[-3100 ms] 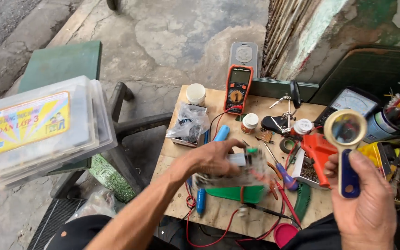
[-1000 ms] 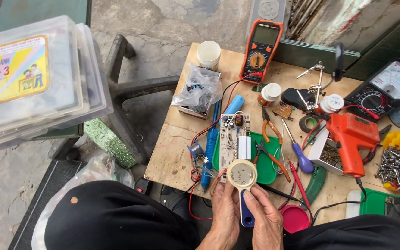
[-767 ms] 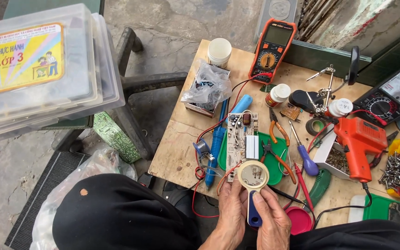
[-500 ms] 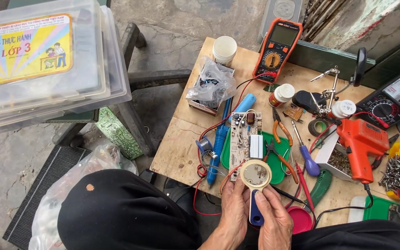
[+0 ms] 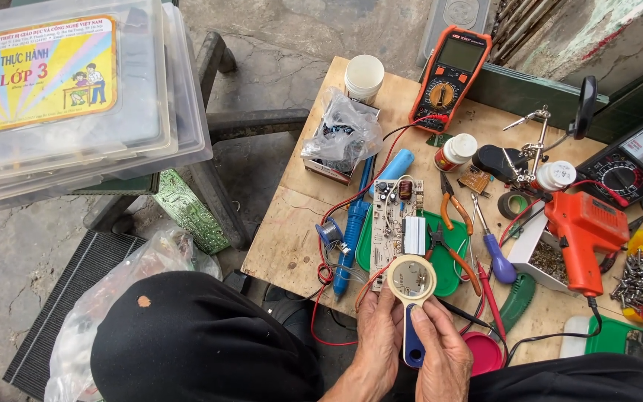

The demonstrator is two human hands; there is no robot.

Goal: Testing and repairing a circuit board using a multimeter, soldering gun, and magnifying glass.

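Hands, left (image 5: 379, 335) and right (image 5: 440, 350), both grip a magnifying glass (image 5: 411, 280) over the circuit board (image 5: 394, 223) on the tabletop (image 5: 284, 238).

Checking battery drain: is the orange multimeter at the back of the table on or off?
Cannot tell. The orange multimeter lies face up; its screen looks blank grey, but any digits are unreadable from here.

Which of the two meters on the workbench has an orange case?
The meter standing at the far edge of the bench, beside the white cup. It has an orange case, a grey screen and a round dial. The other meter, at the right, is black with a needle scale.
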